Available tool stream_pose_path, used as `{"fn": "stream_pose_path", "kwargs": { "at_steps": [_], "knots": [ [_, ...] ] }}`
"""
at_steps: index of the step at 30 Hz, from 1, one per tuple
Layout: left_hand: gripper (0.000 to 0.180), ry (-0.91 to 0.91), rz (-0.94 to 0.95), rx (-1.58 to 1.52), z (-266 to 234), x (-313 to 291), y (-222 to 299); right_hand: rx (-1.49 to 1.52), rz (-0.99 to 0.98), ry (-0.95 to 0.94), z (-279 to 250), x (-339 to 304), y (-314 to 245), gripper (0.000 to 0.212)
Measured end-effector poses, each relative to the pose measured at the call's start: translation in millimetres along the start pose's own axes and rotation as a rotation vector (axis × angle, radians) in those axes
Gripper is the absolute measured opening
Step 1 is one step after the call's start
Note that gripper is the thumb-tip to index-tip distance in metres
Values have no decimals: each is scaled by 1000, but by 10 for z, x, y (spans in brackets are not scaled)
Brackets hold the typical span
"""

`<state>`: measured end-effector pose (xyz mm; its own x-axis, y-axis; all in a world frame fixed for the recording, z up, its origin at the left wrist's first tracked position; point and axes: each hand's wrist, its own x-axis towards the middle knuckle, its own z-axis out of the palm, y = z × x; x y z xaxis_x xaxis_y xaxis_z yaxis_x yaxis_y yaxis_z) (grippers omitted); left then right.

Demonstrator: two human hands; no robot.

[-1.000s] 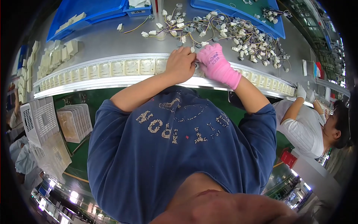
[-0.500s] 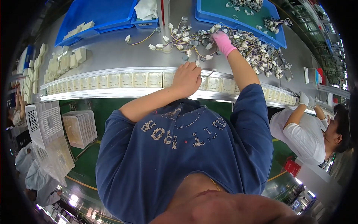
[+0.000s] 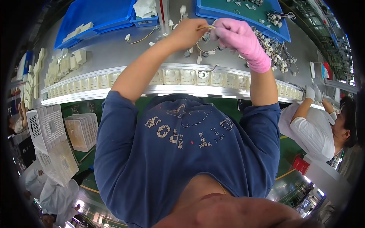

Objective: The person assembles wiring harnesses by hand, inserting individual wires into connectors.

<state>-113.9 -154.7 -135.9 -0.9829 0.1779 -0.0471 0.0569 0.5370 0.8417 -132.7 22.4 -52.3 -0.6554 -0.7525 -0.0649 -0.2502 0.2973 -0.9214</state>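
Observation:
Bare, my left hand (image 3: 189, 33) is raised over the bench with its fingertips pinched on a thin yellowish wire lead (image 3: 205, 27). The lead spans the short gap to my right hand (image 3: 239, 38), which wears a pink glove with pale fingertips. Those fingers are closed at the lead's other side; what lies inside them is hidden. Below both hands, a row of square cream housings (image 3: 172, 76) sits in a metal rail (image 3: 152, 91). One of these housings holds a grey ring (image 3: 203, 75) with a wire reaching out over the rail.
Beyond my right hand lies a heap of wired white connectors (image 3: 279, 53). Blue trays (image 3: 97, 30) (image 3: 243, 23) stand at the back. Cream blocks (image 3: 62, 66) rest on the left of the bench. White crates (image 3: 45, 121) stand at lower left. A co-worker (image 3: 313, 127) sits at the right.
My left hand has left the rail and moved up to the wire lead. My right hand has lifted from the connector heap toward me, and the two now meet closely. The ringed housing shows uncovered.

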Motion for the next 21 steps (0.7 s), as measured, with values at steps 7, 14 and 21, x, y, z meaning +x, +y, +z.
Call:
{"fn": "stream_pose_path", "kwargs": {
  "at_steps": [7,14,21],
  "knots": [
    [43,-398,-177,-562,-80,-390,-379,-331,22,308,-18,125,708,18],
    [39,-73,-448,-1361,292,-541,-318,-896,-325,409,1003,-71,704,45],
    [35,-9,-463,-1130,298,-682,-427,-710,-293,294,950,-75,794,30]
  ]
}}
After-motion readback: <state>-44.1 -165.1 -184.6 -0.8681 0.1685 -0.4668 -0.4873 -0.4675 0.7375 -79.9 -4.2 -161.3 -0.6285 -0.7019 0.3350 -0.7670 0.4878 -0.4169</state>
